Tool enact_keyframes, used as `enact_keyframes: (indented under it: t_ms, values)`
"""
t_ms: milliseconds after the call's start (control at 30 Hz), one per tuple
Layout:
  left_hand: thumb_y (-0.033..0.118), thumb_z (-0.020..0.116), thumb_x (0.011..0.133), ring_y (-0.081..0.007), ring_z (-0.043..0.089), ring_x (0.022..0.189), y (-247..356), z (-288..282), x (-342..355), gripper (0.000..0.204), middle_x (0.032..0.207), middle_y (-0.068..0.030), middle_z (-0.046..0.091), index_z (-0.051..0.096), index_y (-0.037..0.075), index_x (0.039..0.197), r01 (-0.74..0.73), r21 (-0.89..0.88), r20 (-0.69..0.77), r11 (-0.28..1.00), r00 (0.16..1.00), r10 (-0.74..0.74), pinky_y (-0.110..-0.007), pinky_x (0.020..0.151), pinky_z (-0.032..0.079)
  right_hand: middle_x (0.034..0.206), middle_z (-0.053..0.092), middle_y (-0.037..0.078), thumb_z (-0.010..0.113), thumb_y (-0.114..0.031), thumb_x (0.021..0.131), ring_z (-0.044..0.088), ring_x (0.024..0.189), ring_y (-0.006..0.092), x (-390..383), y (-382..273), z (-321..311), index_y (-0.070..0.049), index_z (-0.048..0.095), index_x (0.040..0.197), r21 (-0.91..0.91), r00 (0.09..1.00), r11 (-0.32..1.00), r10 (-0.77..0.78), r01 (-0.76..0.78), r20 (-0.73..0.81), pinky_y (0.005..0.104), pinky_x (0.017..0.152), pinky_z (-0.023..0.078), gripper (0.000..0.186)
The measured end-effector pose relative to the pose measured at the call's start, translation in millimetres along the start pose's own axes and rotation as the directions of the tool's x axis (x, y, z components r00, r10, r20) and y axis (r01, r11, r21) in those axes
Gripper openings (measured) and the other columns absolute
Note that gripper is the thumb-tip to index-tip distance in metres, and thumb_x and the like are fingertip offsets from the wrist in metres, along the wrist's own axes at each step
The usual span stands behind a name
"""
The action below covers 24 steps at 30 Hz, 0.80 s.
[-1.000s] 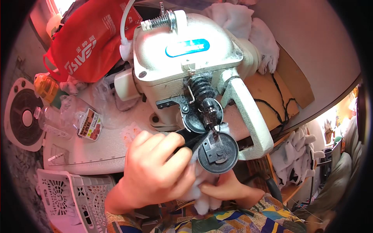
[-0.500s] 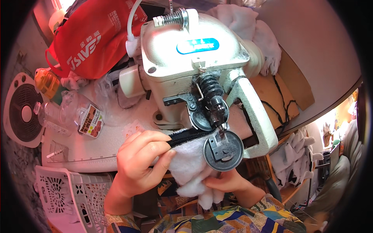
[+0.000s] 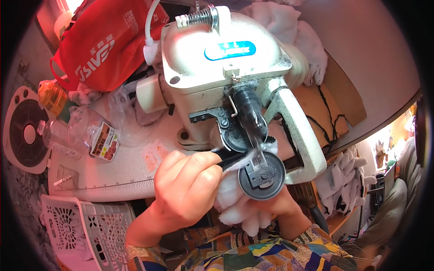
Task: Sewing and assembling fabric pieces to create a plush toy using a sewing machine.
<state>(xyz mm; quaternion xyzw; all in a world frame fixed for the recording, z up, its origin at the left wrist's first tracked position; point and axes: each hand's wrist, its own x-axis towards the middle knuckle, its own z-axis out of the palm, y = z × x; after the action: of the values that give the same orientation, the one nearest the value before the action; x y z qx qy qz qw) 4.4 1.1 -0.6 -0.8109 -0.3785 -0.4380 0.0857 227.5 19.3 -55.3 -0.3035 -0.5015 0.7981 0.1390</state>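
Note:
My left hand [image 3: 187, 185] is closed in a pinch on the black edge strip [image 3: 231, 160] of a fluffy white glove [image 3: 229, 192], left of the sewing machine's needle area. The strip runs into the machine between its dark presser parts and a round black feed disc [image 3: 273, 187]. Below the disc hang the glove's stubby fingers. Behind them, my right hand [image 3: 278, 203] grips the glove from the right; its fingertips are hidden by cloth and disc. The pale fur sewing machine [image 3: 194, 99] stands in front of me, its needle shaft smeared by motion.
A red bag [image 3: 106, 49], a clear plastic jar [image 3: 83, 128] and a small fan [image 3: 28, 131] are at the left. A white plastic basket [image 3: 104, 221] stands below the table edge. White gloves [image 3: 339, 187] pile up at the right. The machine's arm [image 3: 303, 131] juts toward me.
My left hand has moved right, closer to the needle, with the black strip feeding along. The glove has shifted right and slightly up. My right hand has moved up behind the disc.

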Motion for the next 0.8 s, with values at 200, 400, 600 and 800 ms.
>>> enact_keyframes:
  t_ms: [200,400,600,800]
  values:
    - [-0.003,0.074,0.071,-0.0244,0.058,0.066,10.9,-8.7,2.1,0.030,0.086,-0.0122,0.063,0.055,0.001,0.093,0.196,-0.190,0.068,0.962,0.980,-0.186,-0.032,0.059,0.044,0.107,0.066,0.010,0.067,-0.016,0.087,0.062,0.103,0.0182,5.7,14.1,8.2,0.000,0.059,0.116,0.023,0.866,0.885,-0.449,0.464,-0.222,0.0345,0.091,0.050,0.034]
    - [-0.003,0.077,0.069,-0.0229,0.055,0.071,6.9,-15.1,-5.9,0.040,0.089,-0.0110,0.063,0.054,0.000,0.101,0.337,-0.434,0.153,0.836,0.942,-0.300,-0.031,0.068,0.047,0.115,0.065,0.012,0.068,-0.018,0.088,0.061,0.107,0.0186,6.4,18.9,-4.2,0.001,0.055,0.123,0.133,0.938,0.930,-0.346,0.343,-0.001,0.0341,0.095,0.048,0.042]
    - [-0.005,0.076,0.068,-0.0194,0.056,0.068,-5.8,-6.4,-25.0,0.041,0.082,-0.0047,0.066,0.053,0.005,0.099,0.271,-0.180,0.000,0.946,0.961,-0.276,-0.031,0.063,0.038,0.123,0.058,0.012,0.074,-0.016,0.083,0.057,0.112,0.0186,4.5,23.8,2.0,0.003,0.042,0.133,0.242,0.965,0.934,-0.250,0.262,-0.078,0.0339,0.098,0.045,0.062]
    - [-0.005,0.072,0.070,-0.0144,0.061,0.061,-3.6,-6.5,-11.1,0.045,0.085,-0.0035,0.068,0.047,0.008,0.104,0.074,-0.040,-0.026,0.996,0.997,-0.075,-0.031,0.068,0.033,0.127,0.051,0.010,0.076,-0.010,0.078,0.051,0.116,0.0171,3.7,15.7,2.3,0.003,0.033,0.137,-0.076,0.849,0.908,-0.414,0.413,-0.329,0.0320,0.098,0.042,0.073]
